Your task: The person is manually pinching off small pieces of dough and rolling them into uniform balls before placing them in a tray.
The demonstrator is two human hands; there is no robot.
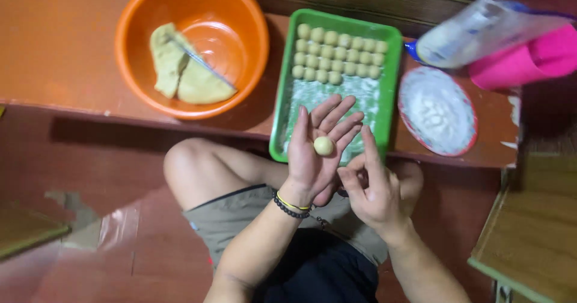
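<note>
Since the small dough ball (323,146) sits round and smooth on the open palm of the left hand (315,153), the shaping of this piece looks finished or nearly so, and the step in hand seems to be the rolling of single balls for the tray. That left hand is held flat and upturned, its fingers spread and straight, gripping nothing; the ball merely rests on it. Just beside it, the right hand (372,189) is lifted off the ball, its fingers loosely curled with the forefinger pointing up, and it holds nothing that shows. Directly beyond both hands lies the green tray (393,74), dusted white, with three neat rows of like balls (339,56) filling its far end and the near part floured but bare. My judgement is that setting this ball down would call for a light pinch, so as not to dent it, and a place in a fresh row next to the last one. Left of the tray stands an orange bowl (246,14) holding the remaining lump of dough (180,68); to the right are a plate of white flour (437,110), a clear bag (475,32) and a pink cup (529,59).
</note>
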